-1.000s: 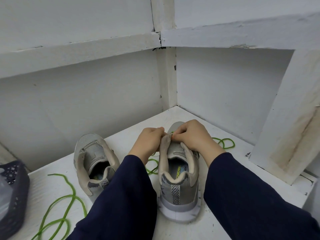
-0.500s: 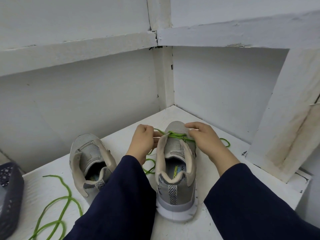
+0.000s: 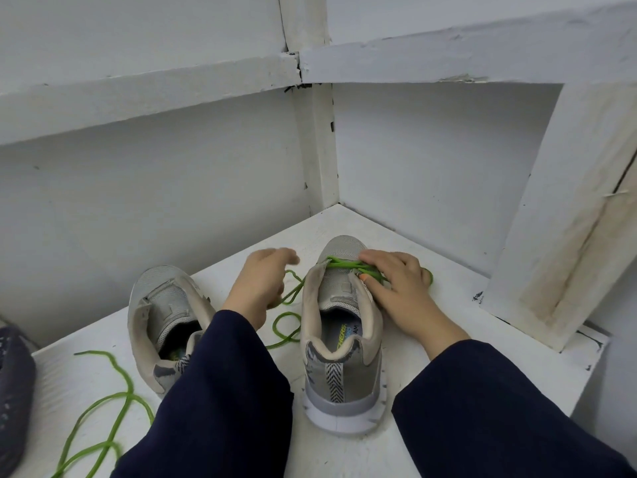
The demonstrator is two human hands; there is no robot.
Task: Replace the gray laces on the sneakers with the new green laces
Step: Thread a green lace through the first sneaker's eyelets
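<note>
The gray sneaker being laced (image 3: 341,357) stands upright on the white counter (image 3: 448,305), between the person's forearms. Its long axis runs straight away from the person, with the toe toward the corner of the white walls and the heel with its herringbone pull tab nearest the camera. A green lace (image 3: 339,263) crosses the front eyelets. One strand trails off the sneaker's left side and curls on the counter between the two shoes, and a short bit shows just past the right hand. The right hand (image 3: 396,288) lies on the upper, its fingers (image 3: 377,258) spread and fairly straight over the crossed lace, with the thumb against the eyelet edge. The left hand (image 3: 258,284) hangs just beside the sneaker's left flank and is blurred. The trailing strand runs up to it, but I cannot tell whether its fingers pinch the strand. The second gray sneaker (image 3: 165,315) sits to the left without a lace, toe also away and angled slightly left, its heel partly hidden by the navy sleeve (image 3: 213,408). A second green lace (image 3: 103,405) lies loose on the counter near the left edge, beside a dark blue object (image 3: 13,391).
</note>
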